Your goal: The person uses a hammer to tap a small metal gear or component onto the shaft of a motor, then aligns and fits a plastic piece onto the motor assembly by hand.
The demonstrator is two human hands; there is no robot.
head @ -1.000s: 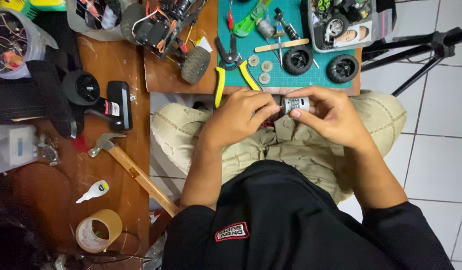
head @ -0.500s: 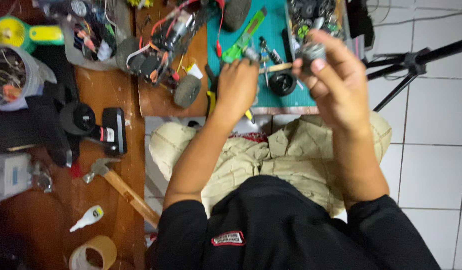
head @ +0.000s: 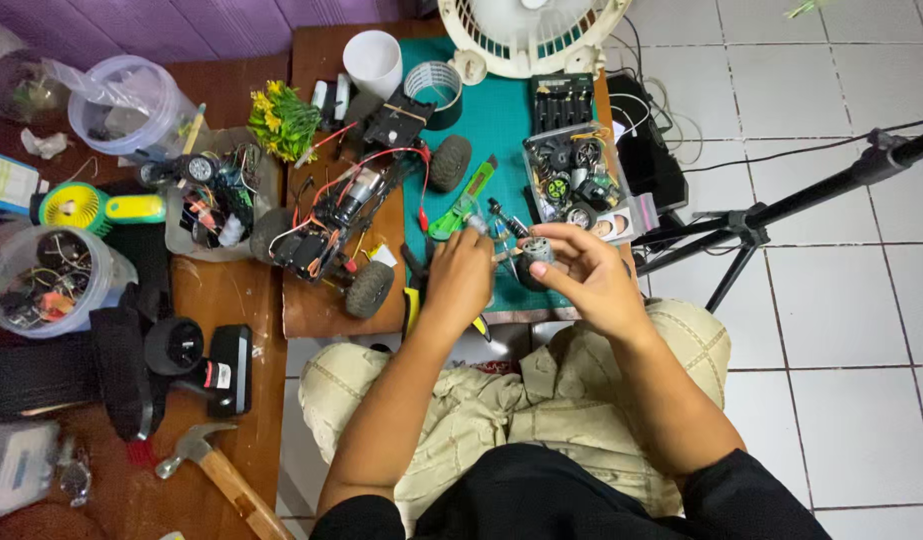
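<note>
Two hands work over the green mat [head: 501,120] in the head view. The right hand [head: 581,275] pinches a small motor [head: 537,250] in its fingers, lifted just above the mat. The left hand [head: 459,280] reaches down beside it; I cannot tell what its fingers grasp. The motor looks rigid, compact, fairly dense and smooth, best gripped round its barrel. Half a second ago it was raised higher, near the parts tray [head: 576,180].

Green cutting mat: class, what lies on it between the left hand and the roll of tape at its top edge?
In the head view, a green utility knife and a loose rubber tyre lie between left hand and tape roll.
</note>
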